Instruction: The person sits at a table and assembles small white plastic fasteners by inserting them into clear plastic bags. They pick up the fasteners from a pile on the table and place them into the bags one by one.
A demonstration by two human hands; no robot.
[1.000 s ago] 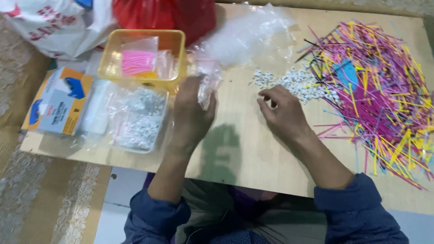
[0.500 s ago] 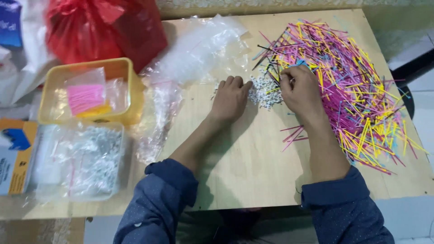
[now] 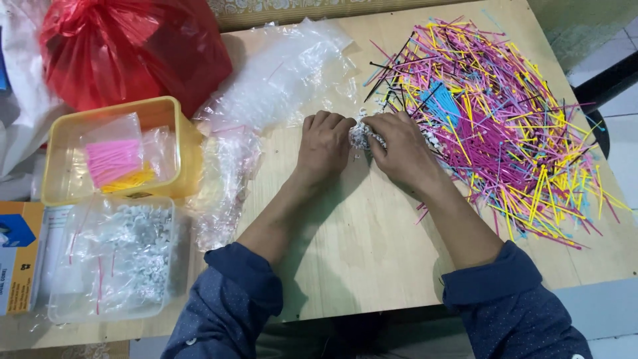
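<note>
I see my left hand (image 3: 323,143) and right hand (image 3: 399,147) curled, fingers closed around the small white pieces (image 3: 359,136) heaped between them at frame centre on the table (image 3: 345,252), coloured sticks (image 3: 498,119) just right.

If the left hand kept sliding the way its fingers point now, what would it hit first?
The left hand points up and slightly right, its fingertips at the small heap of white plastic pieces that the right hand also covers. That heap likely comes first; beyond it lie crumpled clear plastic bags.
</note>
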